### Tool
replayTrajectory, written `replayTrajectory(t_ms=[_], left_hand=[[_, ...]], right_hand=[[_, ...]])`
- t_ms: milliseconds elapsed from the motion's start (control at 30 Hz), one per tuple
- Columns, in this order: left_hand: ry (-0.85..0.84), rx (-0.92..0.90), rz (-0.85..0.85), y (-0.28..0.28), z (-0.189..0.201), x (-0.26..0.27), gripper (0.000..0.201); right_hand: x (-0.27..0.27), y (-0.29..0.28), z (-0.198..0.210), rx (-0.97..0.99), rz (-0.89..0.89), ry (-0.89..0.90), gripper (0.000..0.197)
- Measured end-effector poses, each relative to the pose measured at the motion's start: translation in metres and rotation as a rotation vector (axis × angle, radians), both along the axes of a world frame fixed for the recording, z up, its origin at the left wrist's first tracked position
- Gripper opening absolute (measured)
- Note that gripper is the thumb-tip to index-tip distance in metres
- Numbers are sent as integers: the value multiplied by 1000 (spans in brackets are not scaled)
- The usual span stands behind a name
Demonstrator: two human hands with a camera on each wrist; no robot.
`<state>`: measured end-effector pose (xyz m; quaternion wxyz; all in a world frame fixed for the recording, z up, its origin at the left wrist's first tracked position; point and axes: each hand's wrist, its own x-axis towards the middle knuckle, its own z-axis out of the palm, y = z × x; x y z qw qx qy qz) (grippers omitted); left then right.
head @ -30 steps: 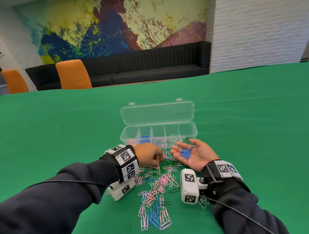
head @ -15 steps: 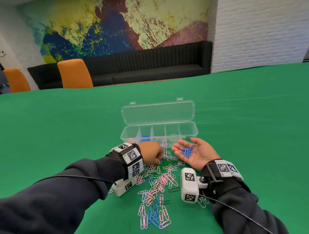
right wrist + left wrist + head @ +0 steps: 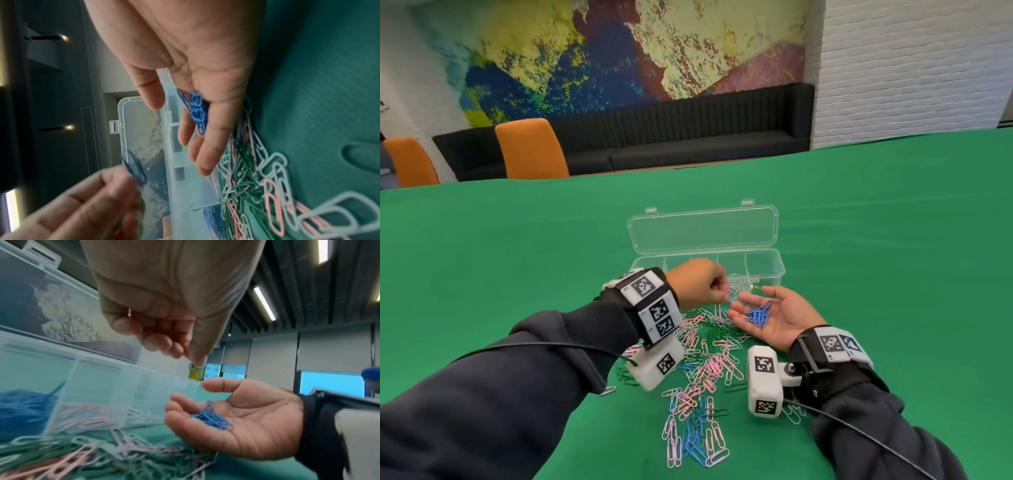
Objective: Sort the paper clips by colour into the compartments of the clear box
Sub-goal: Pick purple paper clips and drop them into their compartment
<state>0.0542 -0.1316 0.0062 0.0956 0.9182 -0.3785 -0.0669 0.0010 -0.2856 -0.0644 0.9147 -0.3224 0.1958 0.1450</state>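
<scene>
Our left hand (image 3: 164, 308) pinches one thin blue wire paper clip (image 3: 133, 167) between thumb and fingertips, raised just above our right hand (image 3: 774, 317), likely to add it there. The right hand lies palm up with fingers relaxed, cupping a small bunch of blue paper clips (image 3: 757, 314), probably so one trip fills the blue compartment. Just beyond stands the clear lidded plastic box (image 3: 767, 270), open, near the mixed pile of pink, green and white clips (image 3: 709, 363) on the green table (image 3: 517, 257).

Open green table (image 3: 893, 240) to my right and far left, nothing blocking there. Clear box (image 3: 767, 270) with raised lid (image 3: 703, 228) sits straight ahead. Loose clip pile (image 3: 705, 370) covers the cloth between my wrists, touching the box front.
</scene>
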Motion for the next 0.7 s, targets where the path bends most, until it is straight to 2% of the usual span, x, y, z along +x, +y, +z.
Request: replayTrajectory(t_ms=[67, 167, 267, 333, 467, 567, 700], left_hand=[[-30, -96, -8, -4, 6, -1, 13], [-44, -86, 7, 6, 7, 1, 17], [7, -2, 4, 32, 3, -1, 8], [87, 104, -61, 47, -6, -8, 3], [167, 316, -136, 59, -32, -23, 7], [156, 325, -140, 58, -40, -24, 12], [35, 338, -171, 55, -38, -26, 21]], right_hand=[[0, 2, 1, 14, 10, -1, 39], [0, 2, 0, 42, 15, -9, 40], [0, 1, 0, 74, 3, -17, 39], [0, 2, 0, 76, -8, -29, 39], [-1, 2, 0, 64, -24, -43, 39], [-2, 1, 0, 59, -37, -47, 39], [-2, 0, -2, 52, -46, -51, 39]])
